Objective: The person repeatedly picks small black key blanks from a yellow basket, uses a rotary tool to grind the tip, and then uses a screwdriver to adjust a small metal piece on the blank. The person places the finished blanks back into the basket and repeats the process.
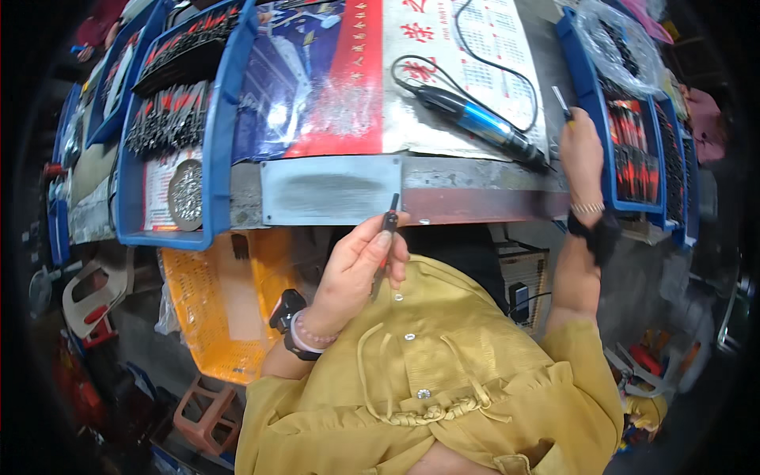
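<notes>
My left hand (362, 261) is closed around a slim black-and-red tool (390, 222), held upright in front of the bench's near edge. Its dark narrow tip points away from me; its exact kind is unclear. Over at the right end of the bench, my right hand (582, 150) grips a thin tool with a silver shaft (560, 100) and a bit of yellow near the fingers. Between the hands, a blue-and-black electric screwdriver (475, 123) lies on the printed sheet, its bit toward my right hand and its cord running back.
A blue bin (215, 158) at left holds rows of black-and-red parts and a round dish (187, 194) of small metal pieces. Another blue bin (590, 71) at right holds similar parts and a plastic bag (613, 47). Below stands a yellow crate (198, 317), near a brown stool (207, 416).
</notes>
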Motion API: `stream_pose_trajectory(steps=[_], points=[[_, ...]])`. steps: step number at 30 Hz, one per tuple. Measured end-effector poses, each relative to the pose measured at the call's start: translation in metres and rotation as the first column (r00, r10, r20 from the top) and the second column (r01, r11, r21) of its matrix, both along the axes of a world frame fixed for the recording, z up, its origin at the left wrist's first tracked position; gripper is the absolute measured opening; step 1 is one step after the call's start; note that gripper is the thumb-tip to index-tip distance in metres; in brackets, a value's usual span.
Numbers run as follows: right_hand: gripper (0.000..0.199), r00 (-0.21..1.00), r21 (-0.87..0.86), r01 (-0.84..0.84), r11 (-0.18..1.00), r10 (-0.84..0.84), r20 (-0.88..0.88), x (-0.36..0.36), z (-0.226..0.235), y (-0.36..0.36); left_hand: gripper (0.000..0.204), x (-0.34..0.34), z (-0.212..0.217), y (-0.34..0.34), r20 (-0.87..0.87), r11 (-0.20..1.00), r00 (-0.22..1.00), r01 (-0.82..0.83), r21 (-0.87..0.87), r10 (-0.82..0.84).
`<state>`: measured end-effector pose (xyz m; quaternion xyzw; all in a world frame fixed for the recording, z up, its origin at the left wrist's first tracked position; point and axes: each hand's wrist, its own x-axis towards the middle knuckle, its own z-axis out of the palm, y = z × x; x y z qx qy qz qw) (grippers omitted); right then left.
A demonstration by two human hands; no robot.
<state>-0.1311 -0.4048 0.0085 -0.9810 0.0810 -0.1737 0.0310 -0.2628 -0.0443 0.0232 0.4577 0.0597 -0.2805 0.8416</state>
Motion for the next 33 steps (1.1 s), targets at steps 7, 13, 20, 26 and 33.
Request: stream_pose_trajectory(steps=[7,13,20,26,33], points=[[0.037,0.681,0.709,-0.539,0.455,0.731,0.049,-0.110,0.053,0.118,0.038,0.007,-0.001,-0.001,-0.031,0.994,0.999,-0.032,0.104,0.035],[0.044,0.642,0.740,-0.563,0.367,0.759,0.112,-0.124,0.046,0.145,0.033,0.005,-0.002,-0.003,0.030,0.964,0.999,-0.051,0.260,0.045],[0.044,0.661,0.708,-0.595,0.380,0.733,0.162,-0.127,0.038,0.150,0.029,0.005,-0.003,-0.002,0.102,0.920,0.994,-0.071,0.384,0.035],[0.036,0.710,0.834,-0.439,0.335,0.698,0.094,-0.129,0.034,0.144,0.028,0.004,-0.009,-0.004,0.259,0.827,0.966,-0.144,0.543,-0.003],[0.032,0.701,0.793,-0.495,0.356,0.703,0.122,-0.128,0.029,0.146,0.027,0.002,-0.014,-0.008,0.421,0.602,0.895,-0.259,0.755,-0.144]])
